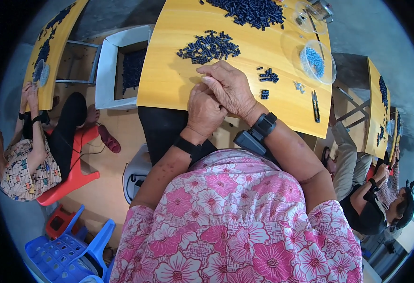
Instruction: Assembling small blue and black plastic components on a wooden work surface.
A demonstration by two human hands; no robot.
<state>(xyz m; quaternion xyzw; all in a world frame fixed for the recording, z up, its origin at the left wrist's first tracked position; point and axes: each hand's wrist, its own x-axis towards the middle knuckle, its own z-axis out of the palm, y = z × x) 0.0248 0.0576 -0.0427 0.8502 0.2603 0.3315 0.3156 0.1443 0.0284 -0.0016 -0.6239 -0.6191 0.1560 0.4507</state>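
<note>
My two hands are together over the near edge of the yellow table. My left hand (203, 113) is closed, its fingers curled in under the other hand. My right hand (230, 88) lies across it, fingers bent and pressed together. Whatever they hold, if anything, is hidden between them. Just beyond the fingertips spreads a pile of small dark tubular pieces (209, 48). To the right lie a small cluster of these pieces (268, 75) and a short row of them (264, 94). Farther right are tiny pale metallic bits (299, 87) and dark-handled snips (316, 107).
A clear bowl of small blue pieces (314, 62) stands at the table's right. A larger dark pile (251, 13) lies at the far side. An open white box (105, 89) adjoins the left edge. People sit at other tables on both sides; blue plastic stools (63, 257) stand lower left.
</note>
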